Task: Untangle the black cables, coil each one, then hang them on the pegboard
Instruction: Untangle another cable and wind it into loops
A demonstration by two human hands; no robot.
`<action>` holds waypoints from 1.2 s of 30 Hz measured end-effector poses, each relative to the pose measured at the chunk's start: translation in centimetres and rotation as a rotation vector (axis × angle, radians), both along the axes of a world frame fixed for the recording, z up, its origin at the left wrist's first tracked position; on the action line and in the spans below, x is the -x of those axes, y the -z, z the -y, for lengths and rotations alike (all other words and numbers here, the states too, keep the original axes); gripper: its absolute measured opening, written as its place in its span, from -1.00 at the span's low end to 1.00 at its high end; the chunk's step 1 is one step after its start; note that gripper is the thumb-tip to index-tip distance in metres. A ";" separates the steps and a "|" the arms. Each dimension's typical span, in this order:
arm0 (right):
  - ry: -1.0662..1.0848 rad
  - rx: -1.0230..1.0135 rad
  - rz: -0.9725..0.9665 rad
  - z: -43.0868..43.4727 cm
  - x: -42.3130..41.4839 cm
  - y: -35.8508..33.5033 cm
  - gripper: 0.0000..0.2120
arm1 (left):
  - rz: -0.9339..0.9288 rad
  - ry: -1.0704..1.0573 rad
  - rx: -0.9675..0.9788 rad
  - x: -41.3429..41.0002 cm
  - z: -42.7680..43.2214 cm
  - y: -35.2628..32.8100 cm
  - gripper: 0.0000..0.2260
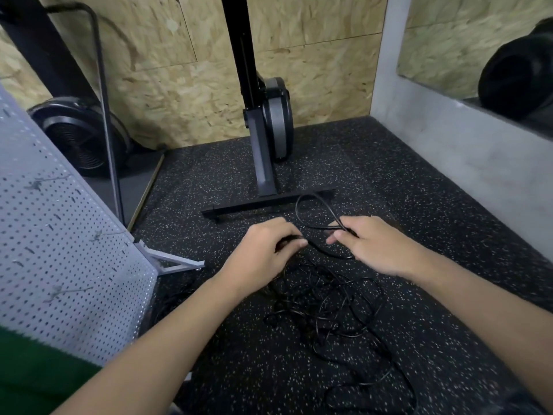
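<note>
I am pinching a strand of the black cables (326,307) in my left hand (263,250) and the foot of its loop (296,208) in my right hand (371,247), the tangle lying on the speckled floor (419,205) just below both, the pegboard (59,235) leaning left.

**Head Count on the Floor**

Two hands: left hand (263,250) and right hand (371,244). One pegboard (59,265), with three hooks (97,235) showing. One tangle of cables (329,310); how many cables it holds cannot be told. One fan (77,136). One mirror (478,40).
</note>
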State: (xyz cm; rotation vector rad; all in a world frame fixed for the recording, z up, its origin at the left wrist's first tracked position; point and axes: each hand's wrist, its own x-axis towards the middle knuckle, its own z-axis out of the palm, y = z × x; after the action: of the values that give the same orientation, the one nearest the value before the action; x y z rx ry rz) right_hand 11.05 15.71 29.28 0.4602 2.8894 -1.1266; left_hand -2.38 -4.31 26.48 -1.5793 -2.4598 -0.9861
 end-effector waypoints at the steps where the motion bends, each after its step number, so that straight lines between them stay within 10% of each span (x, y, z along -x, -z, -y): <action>1: -0.047 -0.016 0.034 0.3 -0.1 -0.1 -0.80 | -0.027 -0.004 -0.031 0.0 -0.1 0.0 -0.88; 19: -0.241 -0.233 0.147 2.6 0.7 -0.8 -0.77 | 0.098 -0.076 -0.163 0.7 0.6 0.0 -0.85; 36: 0.057 0.162 -0.094 1.4 -0.4 1.2 -0.65 | 0.814 -0.228 0.049 0.7 1.8 3.5 -0.80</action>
State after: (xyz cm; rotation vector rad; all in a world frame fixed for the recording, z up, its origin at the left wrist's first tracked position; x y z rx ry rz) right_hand 11.46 14.26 28.09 0.5005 2.8474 -1.4147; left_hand -3.11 -6.14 23.02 -0.9651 -3.0620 -1.7983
